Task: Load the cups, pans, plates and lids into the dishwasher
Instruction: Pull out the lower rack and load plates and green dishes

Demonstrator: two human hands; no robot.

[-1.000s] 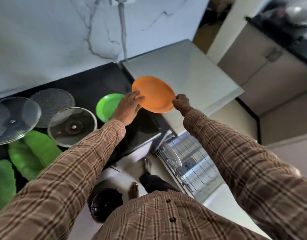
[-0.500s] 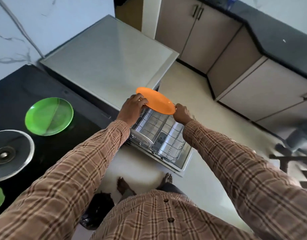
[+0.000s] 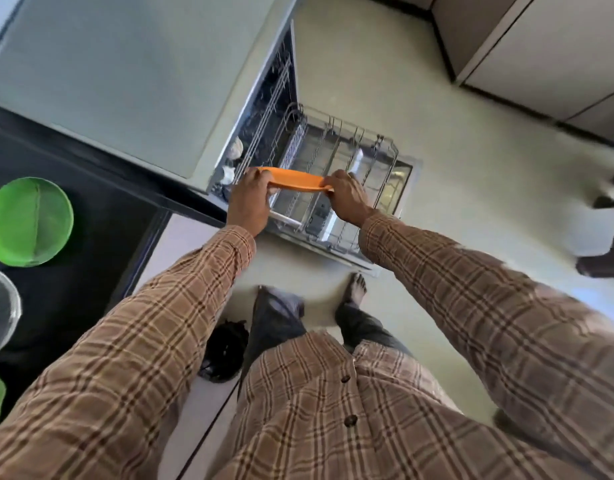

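Observation:
I hold an orange plate (image 3: 295, 179) nearly edge-on over the pulled-out wire rack (image 3: 347, 161) of the open dishwasher. My left hand (image 3: 248, 202) grips the plate's left rim and my right hand (image 3: 348, 199) grips its right rim. A few pale dishes (image 3: 234, 157) sit inside the dishwasher to the left of the rack. A green plate (image 3: 28, 221) lies on the black counter (image 3: 101, 237) at the left. Part of a glass lid (image 3: 0, 310) shows at the left edge.
The grey dishwasher top (image 3: 118, 74) fills the upper left. Beige cabinets (image 3: 541, 53) stand at the upper right across the pale floor (image 3: 454, 188). A dark stool (image 3: 607, 233) is at the right edge. A black bag (image 3: 224, 351) lies on the floor by my feet.
I have carried the orange plate from above the counter down and right over the dishwasher rack, tilting it towards edge-on. My view swung down onto the rack.

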